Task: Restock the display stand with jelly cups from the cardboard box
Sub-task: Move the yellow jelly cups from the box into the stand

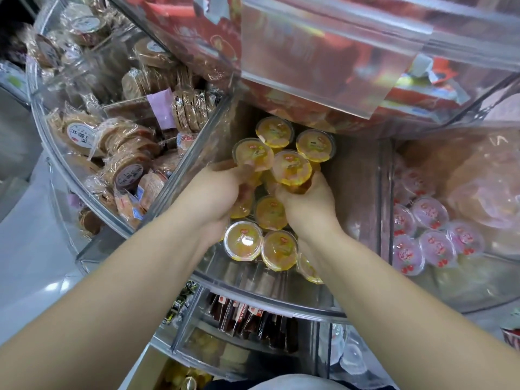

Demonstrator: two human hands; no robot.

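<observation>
**Two grips full of yellow cups, inside the middle compartment**

The left grip (216,190) is curled around a yellow jelly cup (252,153) at its side wall, with the foil lid turned toward the camera. More cups seem to be under the palm, but I cannot tell how many. The right grip (305,201) is also closed, from below, on another yellow cup (291,167), which touches the first one. Both hands are deep in the middle compartment (185,175) of the clear display stand, between the tray of wrapped biscuits (123,153) on the left and the tray of pink jelly cups (430,229) on the right.

More yellow cups are already in this compartment: two behind the hands (315,144), and a loose group in front (263,244), near the curved front wall. The cardboard box is not clearly visible.

About handling, I judge each cup is light, and its thin plastic wall probably gives a little under pressure. The plastic looks smooth and shiny, so several cups in one hand can slide on each other. The foil lid is likely the weak part; fingers should not push on it. The best hold is around the side wall or under the rim, and it is better to set the cups down low than to drop them.
</observation>
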